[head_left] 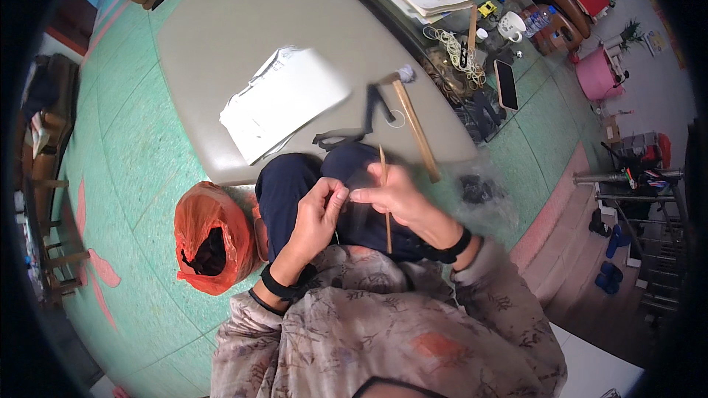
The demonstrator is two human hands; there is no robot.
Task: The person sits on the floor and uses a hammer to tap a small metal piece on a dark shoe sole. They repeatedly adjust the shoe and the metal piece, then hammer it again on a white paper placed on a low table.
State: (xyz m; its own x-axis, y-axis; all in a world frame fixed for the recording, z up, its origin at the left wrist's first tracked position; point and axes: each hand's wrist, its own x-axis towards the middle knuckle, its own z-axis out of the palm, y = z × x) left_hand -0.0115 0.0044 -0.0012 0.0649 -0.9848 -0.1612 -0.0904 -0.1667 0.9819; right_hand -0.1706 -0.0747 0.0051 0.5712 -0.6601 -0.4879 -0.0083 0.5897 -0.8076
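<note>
Both hands met low over the lap, a thin stick gripped in the right.
From my remote seat I saw the left hand (317, 215) come in from the near left, thumb and forefinger pinched together; I could not tell whether anything sat between them. The right hand (402, 197) angled in from the near right, thumb reaching left toward the left fingertips, its fingers curled around the thin, pale wooden stick (389, 232). That stick was above the dark blue trousers (284, 184), its long axis running near to far, the tapered end pointing far and slightly left, the other end toward the patterned shirt (354, 317). Beyond the hands, a wider brown wooden strip (415, 129) lay on the smooth grey padded surface (221, 37), right of the white paper sheets (284, 103).
</note>
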